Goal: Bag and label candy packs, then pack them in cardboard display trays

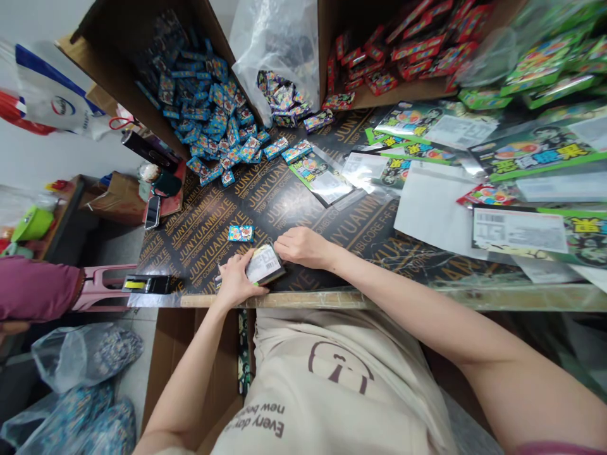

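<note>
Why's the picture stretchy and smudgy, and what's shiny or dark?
Head view: edges look stretched, probably by a wide lens; head view: green packets look smeared, small print on the held packet is unreadable; head view: pale glare on the black tabletop, shadow inside the cardboard box at upper left.

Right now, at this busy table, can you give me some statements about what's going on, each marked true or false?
1. The left hand has hold of a labelled packet. True.
2. The right hand is reaching into the red packets. False: it is at the labelled packet.
3. One blue packet lies on the table, apart from the blue pile. True.
4. The purple packets are mixed into the blue pile. False: they are at the mouth of a clear plastic bag.
</note>
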`<state>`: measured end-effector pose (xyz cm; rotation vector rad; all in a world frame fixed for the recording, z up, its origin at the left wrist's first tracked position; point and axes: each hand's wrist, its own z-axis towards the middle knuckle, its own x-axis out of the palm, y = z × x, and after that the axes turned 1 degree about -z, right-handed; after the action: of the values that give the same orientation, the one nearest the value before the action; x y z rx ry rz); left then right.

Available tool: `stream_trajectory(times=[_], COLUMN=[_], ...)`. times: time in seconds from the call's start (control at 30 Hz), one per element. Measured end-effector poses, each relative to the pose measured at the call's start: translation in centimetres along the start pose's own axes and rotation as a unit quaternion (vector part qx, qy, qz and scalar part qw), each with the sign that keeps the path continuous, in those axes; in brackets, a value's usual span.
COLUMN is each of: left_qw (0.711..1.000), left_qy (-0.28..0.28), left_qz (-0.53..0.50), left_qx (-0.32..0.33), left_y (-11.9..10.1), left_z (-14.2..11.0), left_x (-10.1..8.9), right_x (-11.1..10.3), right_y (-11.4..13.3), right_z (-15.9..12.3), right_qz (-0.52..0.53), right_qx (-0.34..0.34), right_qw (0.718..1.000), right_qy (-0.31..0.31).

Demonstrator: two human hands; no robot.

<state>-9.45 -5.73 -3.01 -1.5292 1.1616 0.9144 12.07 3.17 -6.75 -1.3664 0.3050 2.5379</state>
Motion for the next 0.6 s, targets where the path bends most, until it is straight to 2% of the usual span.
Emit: stream_trajectory(times=[0.07, 0.13, 0.23, 0.3, 0.37, 0.47, 0.6], left_qw=[1.000, 0.994, 0.976, 0.973, 0.976, 0.983, 0.988], left_qy=[0.020, 0.019, 0.005, -0.005, -0.016, -0.024, -0.028], left_qz=[-0.022, -0.103, -0.218, -0.232, -0.215, -0.183, -0.153], left_qx=[0.004, 0.000, 0.003, 0.001, -0.007, -0.014, -0.017], left_y=[0.7, 1.4, 2.0, 1.9, 1.6, 0.9, 0.5], left_z=[-0.2, -0.3, -0.3, -0.2, -0.2, -0.1, -0.1], left_x=[-0.3, -0.6, -1.0, -1.0, -0.9, -0.8, -0.5], right_x=[0.0, 0.2, 0.9, 1.5, 2.0, 2.3, 1.5], right_y=[-0.2, -0.2, 0.1, 0.4, 0.8, 1.0, 0.9], right_z=[-0.1, -0.1, 0.2, 0.3, 0.4, 0.4, 0.1], right_qz=[0.025, 0.089, 0.235, 0.310, 0.341, 0.323, 0.216], right_qx=[0.033, 0.076, 0.126, 0.156, 0.173, 0.168, 0.124], right_qw=[0.999, 0.992, 0.959, 0.932, 0.918, 0.926, 0.967], right_qy=[-0.018, -0.046, -0.091, -0.106, -0.107, -0.100, -0.046])
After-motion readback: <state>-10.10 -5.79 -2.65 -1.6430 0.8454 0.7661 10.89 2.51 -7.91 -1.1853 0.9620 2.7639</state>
